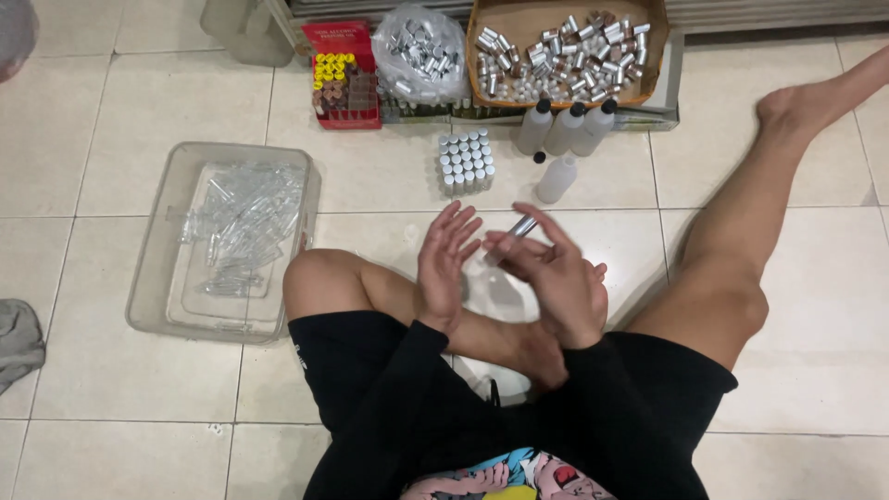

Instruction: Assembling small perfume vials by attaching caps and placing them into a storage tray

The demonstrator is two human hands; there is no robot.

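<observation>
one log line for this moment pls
left hand: open, beside vial | right hand: pinching small silver-capped vial | floor: clear plastic tub of empty vials, cardboard box of caps

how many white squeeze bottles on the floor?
4. Three white bottles stand side by side, before the cardboard box; a fourth just nearer. Others may be hidden.

Far across the floor stand a red carton (344,76), a clear bag (419,51) of seemingly metal caps, and right of them a brown cardboard box (565,51).
</observation>
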